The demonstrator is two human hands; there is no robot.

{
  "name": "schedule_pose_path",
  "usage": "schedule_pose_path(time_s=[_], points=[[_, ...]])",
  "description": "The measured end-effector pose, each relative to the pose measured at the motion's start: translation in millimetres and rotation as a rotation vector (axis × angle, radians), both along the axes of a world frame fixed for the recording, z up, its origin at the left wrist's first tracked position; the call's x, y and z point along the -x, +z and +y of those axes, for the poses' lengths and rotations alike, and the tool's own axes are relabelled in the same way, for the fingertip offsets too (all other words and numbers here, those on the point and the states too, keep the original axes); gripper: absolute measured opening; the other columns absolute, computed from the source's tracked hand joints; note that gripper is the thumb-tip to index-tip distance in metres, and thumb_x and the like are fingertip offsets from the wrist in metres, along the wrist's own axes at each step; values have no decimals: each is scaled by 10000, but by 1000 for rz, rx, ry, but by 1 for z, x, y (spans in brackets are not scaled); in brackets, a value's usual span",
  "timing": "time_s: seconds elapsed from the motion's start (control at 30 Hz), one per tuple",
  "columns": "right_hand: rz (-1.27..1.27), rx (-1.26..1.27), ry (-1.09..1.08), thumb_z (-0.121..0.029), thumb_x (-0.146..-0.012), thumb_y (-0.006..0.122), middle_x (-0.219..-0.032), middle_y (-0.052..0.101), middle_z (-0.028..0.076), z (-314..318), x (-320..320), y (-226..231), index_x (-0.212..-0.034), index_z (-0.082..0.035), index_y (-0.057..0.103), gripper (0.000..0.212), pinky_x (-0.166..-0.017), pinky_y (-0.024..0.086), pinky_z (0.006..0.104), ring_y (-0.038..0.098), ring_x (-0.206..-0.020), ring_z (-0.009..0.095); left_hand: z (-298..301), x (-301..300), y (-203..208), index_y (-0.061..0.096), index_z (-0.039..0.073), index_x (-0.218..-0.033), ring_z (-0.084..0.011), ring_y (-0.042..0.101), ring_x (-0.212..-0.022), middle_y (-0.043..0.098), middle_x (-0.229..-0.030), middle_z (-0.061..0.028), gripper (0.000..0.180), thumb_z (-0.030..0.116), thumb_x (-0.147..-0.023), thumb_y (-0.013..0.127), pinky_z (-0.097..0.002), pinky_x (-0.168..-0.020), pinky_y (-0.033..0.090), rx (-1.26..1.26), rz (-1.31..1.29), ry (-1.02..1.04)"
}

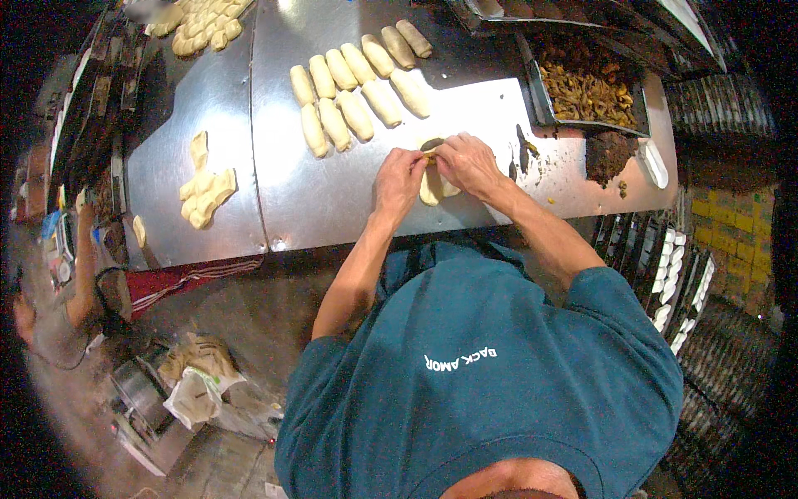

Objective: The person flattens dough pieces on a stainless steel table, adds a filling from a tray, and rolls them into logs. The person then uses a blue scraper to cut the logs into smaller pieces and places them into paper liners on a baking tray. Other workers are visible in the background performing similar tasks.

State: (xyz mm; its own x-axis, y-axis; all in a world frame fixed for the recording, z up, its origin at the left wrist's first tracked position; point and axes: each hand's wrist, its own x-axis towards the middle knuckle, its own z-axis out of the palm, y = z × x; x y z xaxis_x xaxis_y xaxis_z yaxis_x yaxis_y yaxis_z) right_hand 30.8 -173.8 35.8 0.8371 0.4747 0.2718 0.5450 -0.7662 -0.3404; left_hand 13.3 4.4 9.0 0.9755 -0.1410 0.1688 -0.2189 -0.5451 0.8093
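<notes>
My left hand (401, 179) and my right hand (467, 164) meet at the front of the metal table (324, 200). Between them lies a flattened piece of pale dough (431, 190) with dark filling (432, 145) at its far end. The fingers of both hands are pinched on the dough near the filling, partly hiding it. Beyond my hands, several rolled dough pieces (355, 115) lie in two slanting rows. To the right are a mound of dark brown paste (611, 158) and a white scraper-like tool (654, 164).
A metal tray (539, 93) of yellow-brown filling stands at the far right. Unrolled dough pieces (204, 198) lie on the left, with a larger dough pile (208, 25) farther back. Racks (657, 266) stand by the right edge. Another person's arm (83, 266) reaches in at far left.
</notes>
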Motion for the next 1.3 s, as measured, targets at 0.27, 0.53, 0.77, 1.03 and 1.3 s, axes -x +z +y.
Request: schedule_pose_path(time_s=[0.27,0.53,0.77,1.03,1.3], points=[[618,-416,-382,-188,-828,623,-778,653,85,-17,-13,-2,-854,-48,690,158,-616,487,325,606,-685,211,3,1,-7,657,24,-961,-295,610,-835,599,-894,-132,152,118,-842,656,-389,-745,497,-1,16,-24],[774,-1110,-522,-95,-834,662,-781,618,33,-130,96,104,-867,-15,634,91,-627,461,255,565,-691,110,10,-12,-9,677,31,-1047,-298,628,-913,650,-956,-164,227,158,-862,641,-369,-828,494,21,74,-59],[843,-467,-1300,-93,-839,619,-1006,664,117,-233,302,17,-1030,-29,651,204,-820,508,348,638,-904,240,11,-46,12,687,12,-1020,-307,630,-884,655,-946,-175,207,134,-879,598,-394,-810,490,-132,68,-194],[306,-319,-942,-86,-807,595,-1042,679,149,-122,181,24,-1033,-49,683,245,-884,508,396,655,-967,308,14,-65,1,677,-9,-987,-362,593,-891,627,-893,-201,194,113,-859,594,-422,-817,477,-217,-84,-360],[-8,-222,-230,-138,-817,645,-938,615,97,16,15,-19,-1064,-93,632,251,-756,487,412,601,-900,298,5,-66,6,640,40,-1067,-353,578,-956,599,-994,-173,229,132,-870,571,-414,-843,482,-413,-87,-419]])
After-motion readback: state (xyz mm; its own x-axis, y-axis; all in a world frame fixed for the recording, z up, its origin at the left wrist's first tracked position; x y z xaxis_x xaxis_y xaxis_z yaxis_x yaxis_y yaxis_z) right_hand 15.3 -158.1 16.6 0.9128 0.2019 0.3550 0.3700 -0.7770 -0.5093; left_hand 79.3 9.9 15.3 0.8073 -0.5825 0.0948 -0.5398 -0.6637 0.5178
